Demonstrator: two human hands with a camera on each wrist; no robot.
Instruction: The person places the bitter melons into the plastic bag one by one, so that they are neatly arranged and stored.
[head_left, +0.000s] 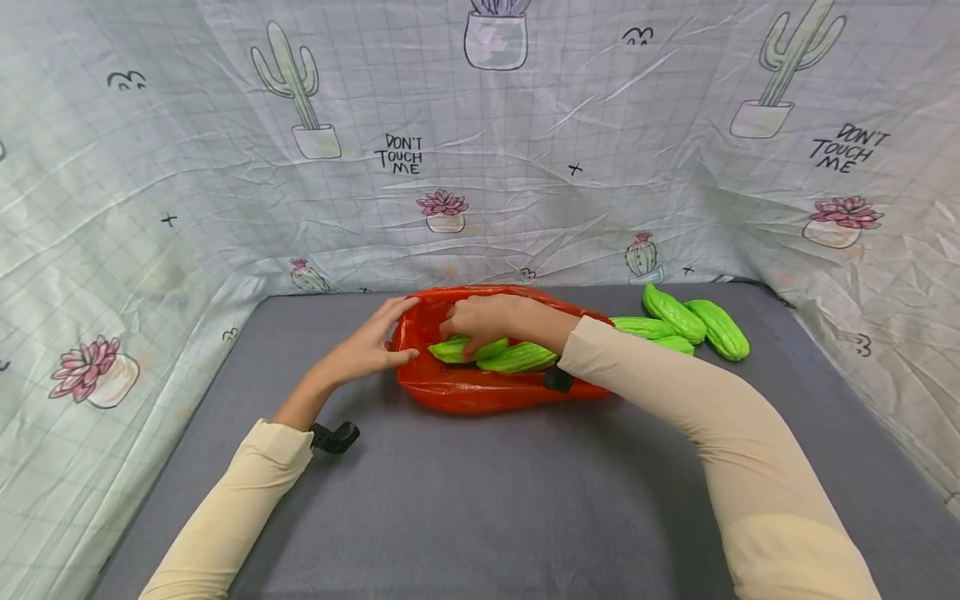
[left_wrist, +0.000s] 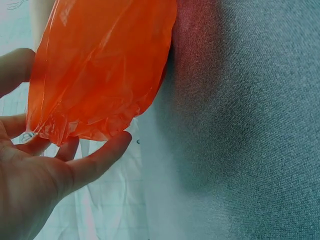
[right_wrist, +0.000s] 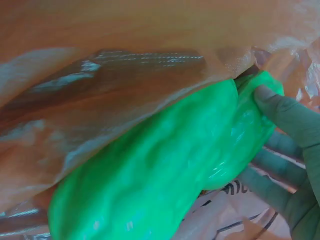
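Right grip (head_left: 487, 317): inside the red bag (head_left: 480, 400), clamped on one green gourd (head_left: 447, 351), thumb on one side and fingers on the other. A second gourd (head_left: 525, 359) lies against it in the bag. Left grip (head_left: 371, 342): digits apart, touching the bag's left end; from where I stand, no firm pinch shows. The bag rests on the grey desk (head_left: 450, 508).

Caution: the film looks thin and slack. Should the left digits slip off the rim, the mouth may sag over the gourds. The black wrist unit (head_left: 558, 379) sits at the rim and could snag it, dragging the bag when the arm moves. The held skin looks smooth; a shallow pinch could let it slide. Four loose gourds (head_left: 678, 317) lie near the right sleeve (head_left: 652, 375); a wide elbow swing could set them rolling.
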